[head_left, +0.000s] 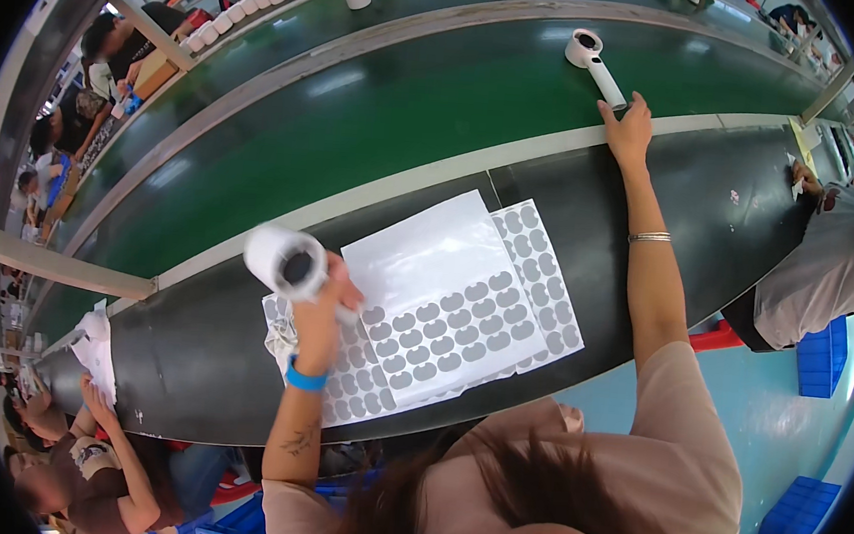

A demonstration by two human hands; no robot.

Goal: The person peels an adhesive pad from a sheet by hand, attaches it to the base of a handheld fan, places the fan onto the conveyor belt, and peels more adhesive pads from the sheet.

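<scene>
The left hand (pixel 333 290) has its fingers closed around a white round-headed device (pixel 270 253), blurred, held up over the left part of the black bench (pixel 194 359); the right hand (pixel 630 137) reaches out to a 2nd white device (pixel 602 78) on the green conveyor (pixel 439 117), fingers at its handle end, though I cannot tell whether they grip it; a blue band (pixel 306 375) circles the left wrist, a silvery bracelet (pixel 649 237) the right; between the forearms lie white sheets (pixel 419 236) with grey rounded stickers (pixel 455 319); farther right, 2 blue bins (pixel 822 358) stand on the floor (pixel 628 383).
</scene>
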